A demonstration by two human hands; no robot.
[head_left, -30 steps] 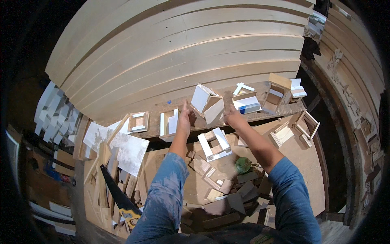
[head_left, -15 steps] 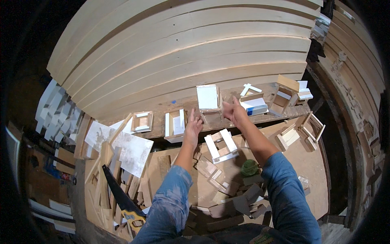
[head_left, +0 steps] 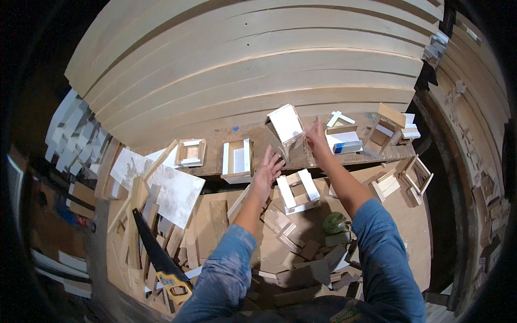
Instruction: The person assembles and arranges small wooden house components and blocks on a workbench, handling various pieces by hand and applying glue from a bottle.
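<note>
Ahead of me on the wooden ledge stands a small wooden box with a white top panel (head_left: 286,123), turned at an angle. My left hand (head_left: 264,176) is open at its near left corner, with the fingers spread and nothing in the grasp. Beside the box's right side is my right hand (head_left: 318,143), its index finger stretched upward; whether it touches the box I cannot tell. Just below, between my forearms, lies a white-edged wooden frame (head_left: 298,192). A white-lined open box (head_left: 237,158) sits left of my left hand.
A handsaw (head_left: 160,253) lies on wood offcuts at the left, near a stained white board (head_left: 173,189). More small boxes (head_left: 344,141) line the ledge to the right. A green round object (head_left: 334,222) rests by my right forearm. Stacked long boards (head_left: 237,70) rise behind.
The white-topped box, square to me before, has turned and now stands at an angle. My left hand's fingers have spread. The whole view has shifted slightly.
</note>
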